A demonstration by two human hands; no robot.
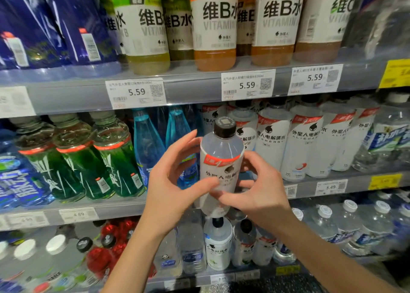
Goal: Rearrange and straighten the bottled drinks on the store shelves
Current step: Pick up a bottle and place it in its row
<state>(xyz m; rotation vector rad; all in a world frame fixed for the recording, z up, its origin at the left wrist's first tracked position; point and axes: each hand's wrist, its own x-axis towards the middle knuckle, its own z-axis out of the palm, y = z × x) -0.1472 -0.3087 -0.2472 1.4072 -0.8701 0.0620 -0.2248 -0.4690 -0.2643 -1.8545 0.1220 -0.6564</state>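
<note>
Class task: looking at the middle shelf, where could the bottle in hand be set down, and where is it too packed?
One likely opening: behind the held bottle, between the blue bottles and the white-labelled row. Its floor is hidden by the left hand and right hand. The green bottles stand packed.

Grey metal shelving (199,88) in tiers fills the view, white price tags (248,84) and yellow labels (395,73) along its edges

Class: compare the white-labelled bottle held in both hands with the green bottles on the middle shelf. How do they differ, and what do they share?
The held bottle has a white label with a red band; the green bottles have green labels. The held bottle has a black cap; the green bottles have pale caps. The left hand and right hand hold the held bottle in front of the shelf; the green bottles stand on it. Both are clear plastic, capped.
</note>
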